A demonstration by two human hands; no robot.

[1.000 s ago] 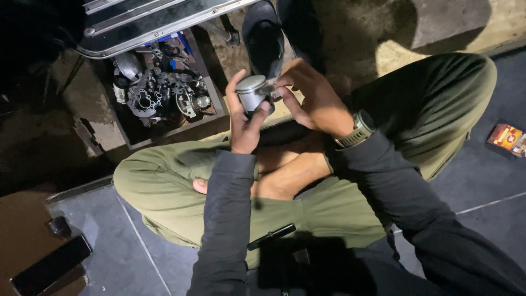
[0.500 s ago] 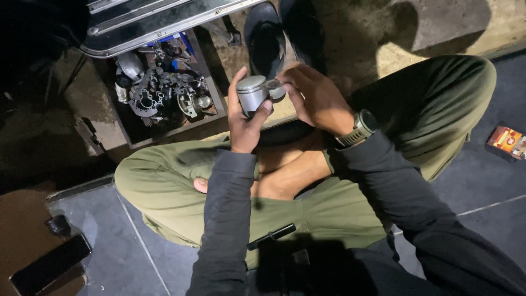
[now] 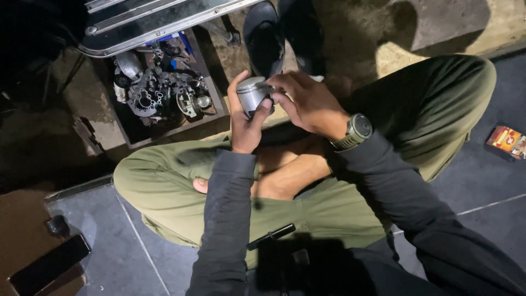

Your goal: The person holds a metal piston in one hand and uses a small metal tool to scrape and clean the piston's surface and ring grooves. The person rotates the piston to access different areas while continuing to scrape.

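I sit cross-legged in olive trousers on a dark tiled floor. My left hand [image 3: 245, 125] grips a short grey metal cylinder, a piston-like part [image 3: 253, 94], from below and behind. My right hand [image 3: 308, 101], with a wristwatch [image 3: 355, 130] on its wrist, pinches the same part at its right side with thumb and fingers. The part is held above my knees, in front of a dark sandal [image 3: 265, 37].
A wooden tray [image 3: 215, 96] of metal engine parts [image 3: 159, 90] lies at the upper left, under a chrome rail [image 3: 153, 22]. A black phone [image 3: 50, 265] lies at the lower left, a black pen-like tool [image 3: 271, 236] on my lap, a small red packet [image 3: 508, 140] at right.
Both hands have kept hold of the metal part and stayed above my lap. My right fingers have shifted slightly on its side.
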